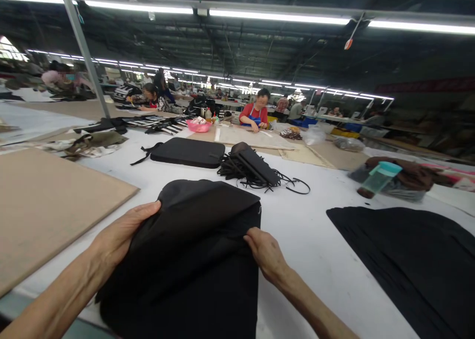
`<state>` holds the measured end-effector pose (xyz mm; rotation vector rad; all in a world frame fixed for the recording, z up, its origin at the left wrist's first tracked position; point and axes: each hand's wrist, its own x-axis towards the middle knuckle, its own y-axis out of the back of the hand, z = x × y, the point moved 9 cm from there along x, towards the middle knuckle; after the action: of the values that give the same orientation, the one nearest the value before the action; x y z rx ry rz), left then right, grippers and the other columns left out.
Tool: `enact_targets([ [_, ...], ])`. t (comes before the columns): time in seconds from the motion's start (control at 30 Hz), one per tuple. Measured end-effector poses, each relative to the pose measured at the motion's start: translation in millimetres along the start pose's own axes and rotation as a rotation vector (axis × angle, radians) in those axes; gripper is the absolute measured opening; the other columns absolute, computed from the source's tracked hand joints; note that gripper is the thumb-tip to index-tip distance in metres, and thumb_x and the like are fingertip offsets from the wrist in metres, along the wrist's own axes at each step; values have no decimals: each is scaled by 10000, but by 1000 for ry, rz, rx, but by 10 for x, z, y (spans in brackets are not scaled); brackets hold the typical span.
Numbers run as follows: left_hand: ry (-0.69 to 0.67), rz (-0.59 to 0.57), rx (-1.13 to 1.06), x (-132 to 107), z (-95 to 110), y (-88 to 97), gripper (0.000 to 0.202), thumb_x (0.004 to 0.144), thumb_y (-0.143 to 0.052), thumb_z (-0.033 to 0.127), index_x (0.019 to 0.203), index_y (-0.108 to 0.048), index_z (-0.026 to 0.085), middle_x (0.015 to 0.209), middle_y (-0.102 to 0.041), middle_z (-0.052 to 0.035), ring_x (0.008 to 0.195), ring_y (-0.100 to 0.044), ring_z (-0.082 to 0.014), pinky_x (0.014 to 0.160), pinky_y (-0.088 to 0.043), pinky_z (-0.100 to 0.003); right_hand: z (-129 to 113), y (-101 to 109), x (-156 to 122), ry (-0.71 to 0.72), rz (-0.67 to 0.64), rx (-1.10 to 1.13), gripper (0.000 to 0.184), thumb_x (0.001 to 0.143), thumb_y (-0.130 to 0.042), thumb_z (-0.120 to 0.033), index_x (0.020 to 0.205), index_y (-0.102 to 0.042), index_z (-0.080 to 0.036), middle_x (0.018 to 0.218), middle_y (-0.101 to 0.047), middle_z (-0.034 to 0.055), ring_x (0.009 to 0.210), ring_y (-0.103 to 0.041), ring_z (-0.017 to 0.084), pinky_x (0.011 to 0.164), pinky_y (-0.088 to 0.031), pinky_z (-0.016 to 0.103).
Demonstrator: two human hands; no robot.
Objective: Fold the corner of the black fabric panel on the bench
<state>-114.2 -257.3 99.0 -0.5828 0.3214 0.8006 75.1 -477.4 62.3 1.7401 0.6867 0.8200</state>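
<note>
At the right edge of a black fabric panel (200,269), the right hand (269,257) has a narrow, pinching grip; the left hand (124,227) holds the left edge slightly farther out, fingers partly hidden by cloth. Panel lies between them, on the near side of the bench (297,230), long axis running roughly outward, both hands angled inward. Beyond: flat black case (187,152), black strap bundle (256,166).
</note>
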Motion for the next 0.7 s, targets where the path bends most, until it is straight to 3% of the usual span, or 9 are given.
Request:
enact_targets([
  [0.3, -20, 42, 26, 43, 20, 145, 258, 775, -550, 61, 1030, -587, 66, 841, -685, -148, 683, -665, -267, 639, -568, -399, 114, 101, -27, 69, -3, -241, 175, 894, -422, -160, 753, -520, -193, 791, -573, 10, 712, -536, 154, 601, -303, 257],
  [0.5, -49, -7, 52, -75, 60, 39, 235, 777, -546, 44, 1007, -572, 86, 795, -696, -65, 713, -664, -234, 698, -563, -345, 493, 194, -6, -22, -5, -398, 215, 890, -348, -92, 797, -532, -155, 807, -576, 71, 683, -543, 189, 563, -292, 283],
  [0.63, -63, 39, 20, -98, 64, 60, 211, 785, -525, 21, 976, -572, 96, 773, -696, -46, 713, -664, -205, 689, -563, -298, 655, 233, 11, 21, -68, -447, 195, 847, -399, -56, 802, -540, -184, 836, -579, 44, 762, -548, 181, 639, -331, 275],
  [0.7, -56, 52, 5, -89, 48, 88, 206, 801, -511, 34, 986, -564, 106, 772, -696, -41, 720, -663, -204, 692, -564, -311, 865, 329, 24, -17, -92, -480, 217, 835, -392, -37, 829, -552, -182, 859, -583, 47, 790, -557, 187, 662, -349, 277],
])
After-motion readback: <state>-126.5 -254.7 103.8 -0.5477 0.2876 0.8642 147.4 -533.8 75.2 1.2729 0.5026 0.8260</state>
